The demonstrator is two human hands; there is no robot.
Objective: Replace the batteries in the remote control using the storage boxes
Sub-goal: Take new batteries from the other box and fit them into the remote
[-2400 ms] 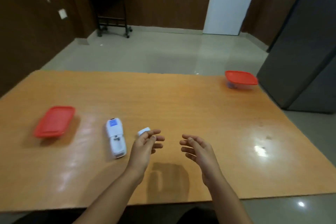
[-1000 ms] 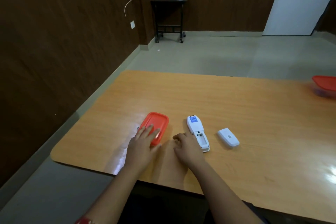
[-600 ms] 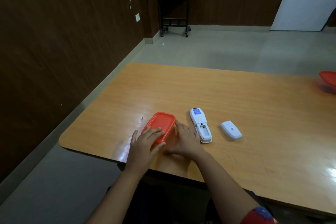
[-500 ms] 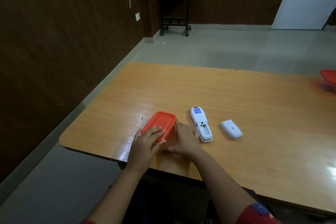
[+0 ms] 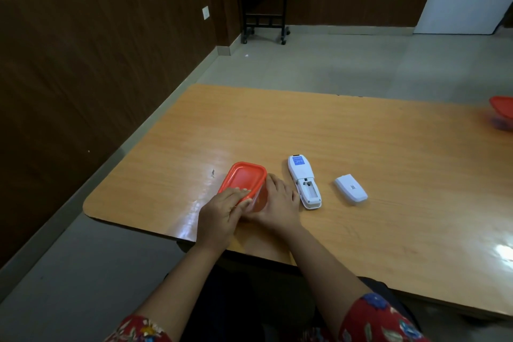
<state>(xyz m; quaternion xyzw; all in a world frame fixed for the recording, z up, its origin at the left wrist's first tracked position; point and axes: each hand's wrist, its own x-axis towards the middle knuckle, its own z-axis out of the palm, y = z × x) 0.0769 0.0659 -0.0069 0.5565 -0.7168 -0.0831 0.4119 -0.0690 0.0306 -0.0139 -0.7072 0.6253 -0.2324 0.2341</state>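
– Gripping seen where?
– Near lid edge of the red-lidded storage box (image 5: pixel 244 183) is gripped by the left hand (image 5: pixel 222 211); its right side is held by the right hand (image 5: pixel 277 203).
– And remote control (image 5: pixel 304 180)?
– Laid on the table (image 5: pixel 361 133) just right of it, bay open, battery cover (image 5: pixel 350 189) beside.

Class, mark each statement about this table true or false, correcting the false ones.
The left hand and right hand both touch the near box. True.
The near box's lid has been taken off. False: it is on the box.
The remote lies with its battery compartment open. True.
The battery cover rests on the remote. False: it lies on the table beside it, apart.
The table holds only one box. False: a second box sits far right.
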